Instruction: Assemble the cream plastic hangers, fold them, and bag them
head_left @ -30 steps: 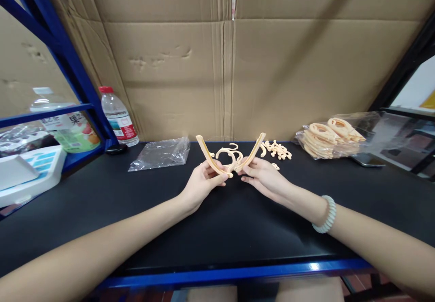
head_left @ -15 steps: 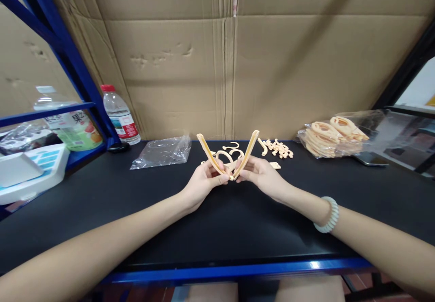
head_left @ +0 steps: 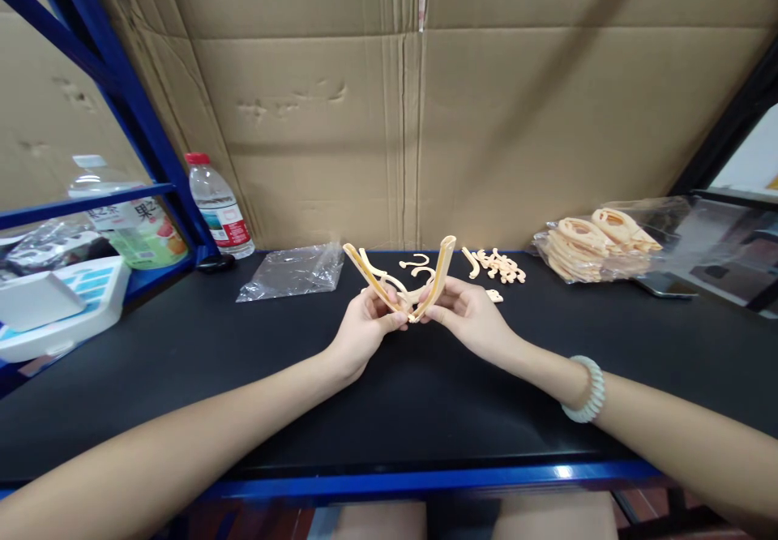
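Reaching forward over the black table [head_left: 389, 410], both forearms converged at mid-table, wrists slightly raised. Left hand [head_left: 363, 331] was pinched closed on the left hanger arm [head_left: 368, 274], thumb on top, fingers curled beneath. Right hand [head_left: 472, 318], bracelet [head_left: 587, 390] at its wrist, gripped the right hanger arm [head_left: 442, 271] the same way. The two pieces met at the fingertips and formed a V: the left one slanted up and away to the left, the right one rose nearly upright. Just beyond the hands lay loose hooks [head_left: 418, 263]; farther right, small clips [head_left: 499, 265] and a bagged stack [head_left: 599, 242]. Beyond the left hand: plastic bag [head_left: 292, 272], water bottle [head_left: 217, 209].
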Motion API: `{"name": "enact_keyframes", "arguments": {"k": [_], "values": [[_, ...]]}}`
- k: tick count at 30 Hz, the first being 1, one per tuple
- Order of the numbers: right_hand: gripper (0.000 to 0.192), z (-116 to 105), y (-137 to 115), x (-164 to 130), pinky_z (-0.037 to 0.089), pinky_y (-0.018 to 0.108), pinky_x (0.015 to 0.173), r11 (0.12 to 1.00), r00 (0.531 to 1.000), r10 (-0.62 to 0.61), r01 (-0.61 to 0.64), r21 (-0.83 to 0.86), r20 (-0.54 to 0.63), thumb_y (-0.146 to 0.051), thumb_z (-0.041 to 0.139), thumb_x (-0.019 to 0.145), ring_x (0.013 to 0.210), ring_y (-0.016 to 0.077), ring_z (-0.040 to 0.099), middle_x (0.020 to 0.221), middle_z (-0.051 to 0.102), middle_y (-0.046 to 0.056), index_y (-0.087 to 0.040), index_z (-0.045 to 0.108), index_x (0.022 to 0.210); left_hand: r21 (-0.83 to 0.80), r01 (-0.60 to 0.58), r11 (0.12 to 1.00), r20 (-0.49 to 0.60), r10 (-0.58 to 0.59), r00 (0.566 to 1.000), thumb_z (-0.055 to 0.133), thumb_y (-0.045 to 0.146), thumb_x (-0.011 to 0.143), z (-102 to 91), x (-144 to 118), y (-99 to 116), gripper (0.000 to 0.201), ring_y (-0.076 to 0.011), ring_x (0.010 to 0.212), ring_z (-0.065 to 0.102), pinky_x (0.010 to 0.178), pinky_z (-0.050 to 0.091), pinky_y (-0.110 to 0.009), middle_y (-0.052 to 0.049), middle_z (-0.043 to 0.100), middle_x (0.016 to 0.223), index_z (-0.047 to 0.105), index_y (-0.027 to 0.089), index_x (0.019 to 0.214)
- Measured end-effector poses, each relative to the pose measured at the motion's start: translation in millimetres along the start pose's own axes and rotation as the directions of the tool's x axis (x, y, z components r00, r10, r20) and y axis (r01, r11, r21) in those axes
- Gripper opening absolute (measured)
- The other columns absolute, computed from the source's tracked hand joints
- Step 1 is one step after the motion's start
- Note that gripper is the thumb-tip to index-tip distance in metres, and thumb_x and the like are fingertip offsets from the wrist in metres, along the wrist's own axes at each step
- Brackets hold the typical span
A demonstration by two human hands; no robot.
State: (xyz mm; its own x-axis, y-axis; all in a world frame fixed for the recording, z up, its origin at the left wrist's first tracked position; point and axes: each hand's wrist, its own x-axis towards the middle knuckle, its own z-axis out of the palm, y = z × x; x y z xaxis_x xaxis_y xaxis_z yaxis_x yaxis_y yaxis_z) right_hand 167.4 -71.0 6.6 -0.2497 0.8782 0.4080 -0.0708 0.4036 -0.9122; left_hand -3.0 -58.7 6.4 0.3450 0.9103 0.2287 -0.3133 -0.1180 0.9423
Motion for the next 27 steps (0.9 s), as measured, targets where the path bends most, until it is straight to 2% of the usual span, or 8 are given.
{"name": "enact_keyframes", "arguments": {"k": [6, 11, 14, 17, 20, 23, 25, 27], "values": [[0.021, 11.1, 4.5, -2.3, 0.056, 0.038, 0.078, 0.999, 0.993, -0.026, 0.021, -0.044, -0.118, -0.03, 0.074, 0.071, 0.085, 0.0212, 0.067, 0.09, 0.068, 0.006, -0.019, 0.058, 0.079, -0.055, -0.004, 0.998, -0.242, -0.009, 0.97, 0.072, 0.009, 0.061, 10.2, -6.1, -5.7, 0.027, -0.0139, 0.071, 0.063, 0.07, 0.049, -0.027, 0.001, 0.064, 0.072, 0.049, 0.017, 0.073], [0.033, 10.0, -3.3, 1.1, 0.058, 0.033, 0.068, 0.992, 0.969, 0.117, -0.104, 0.07, -0.216, -0.033, 0.081, 0.06, 0.071, 0.0173, 0.067, 0.081, 0.067, 0.004, -0.016, 0.06, 0.078, -0.123, 0.09, 0.988, -0.419, -0.133, 0.898, 0.069, 0.001, 0.065, 31.5, -13.3, 6.8, 0.024, -0.0139, 0.072, 0.064, 0.075, 0.05, -0.03, 0.0, 0.064, 0.07, 0.052, 0.015, 0.074], [0.032, -9.6, -16.3, 0.6, 0.055, 0.026, 0.056, 0.975, 0.963, 0.186, -0.157, 0.156, -0.196, -0.033, 0.081, 0.061, 0.06, 0.0127, 0.063, 0.073, 0.065, 0.0, -0.017, 0.061, 0.081, -0.284, 0.044, 0.958, -0.46, -0.176, 0.87, 0.067, 0.002, 0.072, 46.8, -18.5, 21.9, 0.02, -0.0142, 0.076, 0.065, 0.077, 0.051, -0.031, -0.002, 0.066, 0.074, 0.055, 0.016, 0.079], [0.025, -42.2, -24.2, -4.1, 0.049, 0.023, 0.05, 0.981, 0.983, 0.118, -0.095, 0.168, -0.137, -0.033, 0.078, 0.066, 0.056, 0.0112, 0.059, 0.065, 0.061, -0.002, -0.019, 0.06, 0.075, -0.379, -0.035, 0.925, -0.486, -0.166, 0.858, 0.066, 0.004, 0.076, 50.7, -20.1, 32.1, 0.015, -0.0131, 0.077, 0.065, 0.077, 0.051, -0.029, -0.003, 0.066, 0.077, 0.056, 0.016, 0.079], [0.023, -74.6, -21.0, -11.7, 0.051, 0.03, 0.056, 0.989, 0.997, 0.065, -0.071, -0.133, -0.049, -0.034, 0.077, 0.066, 0.061, 0.016, 0.062, 0.067, 0.064, 0.001, -0.018, 0.062, 0.075, -0.465, 0.033, 0.885, -0.446, -0.266, 0.855, 0.067, 0.003, 0.075, 45.0, -28.2, 30.1, 0.016, -0.0145, 0.083, 0.066, 0.085, 0.051, -0.03, -0.004, 0.067, 0.077, 0.058, 0.016, 0.078], [0.014, -96.1, -13.3, -17.8, 0.05, 0.035, 0.064, 0.77, 0.998, -0.011, 0.049, -0.636, 0.064, -0.031, 0.073, 0.07, 0.066, 0.0188, 0.06, 0.066, 0.063, 0.002, -0.019, 0.065, 0.07, -0.451, 0.12, 0.884, -0.419, -0.329, 0.846, 0.068, 0.006, 0.072, 42.5, -65.0, 16.1, 0.024, -0.0223, 0.109, 0.06, 0.097, 0.047, -0.036, -0.009, 0.066, 0.108, 0.062, 0.019, 0.091], [0.01, -101.8, -10.4, -19.1, 0.048, 0.039, 0.074, 0.539, 0.984, -0.072, 0.175, -0.824, 0.161, -0.026, 0.069, 0.074, 0.077, 0.0212, 0.059, 0.072, 0.064, 0.003, -0.02, 0.065, 0.067, -0.322, 0.012, 0.947, -0.515, -0.186, 0.836, 0.073, 0.016, 0.07, 45.2, -105.6, 4.5, 0.042, -0.0259, 0.123, 0.05, 0.101, 0.044, -0.038, -0.006, 0.054, 0.132, 0.06, 0.029, 0.108], [0.005, -99.8, -10.3, -18.6, 0.045, 0.043, 0.083, 0.418, 0.964, -0.127, 0.264, -0.869, 0.232, -0.023, 0.065, 0.078, 0.089, 0.0241, 0.057, 0.084, 0.065, 0.006, -0.021, 0.066, 0.073, -0.107, -0.043, 0.993, -0.456, -0.011, 0.89, 0.072, 0.028, 0.072, 49.5, -147.2, -4.1, 0.054, -0.0299, 0.131, 0.041, 0.102, 0.044, -0.042, 0.001, 0.041, 0.145, 0.055, 0.04, 0.122]]}}
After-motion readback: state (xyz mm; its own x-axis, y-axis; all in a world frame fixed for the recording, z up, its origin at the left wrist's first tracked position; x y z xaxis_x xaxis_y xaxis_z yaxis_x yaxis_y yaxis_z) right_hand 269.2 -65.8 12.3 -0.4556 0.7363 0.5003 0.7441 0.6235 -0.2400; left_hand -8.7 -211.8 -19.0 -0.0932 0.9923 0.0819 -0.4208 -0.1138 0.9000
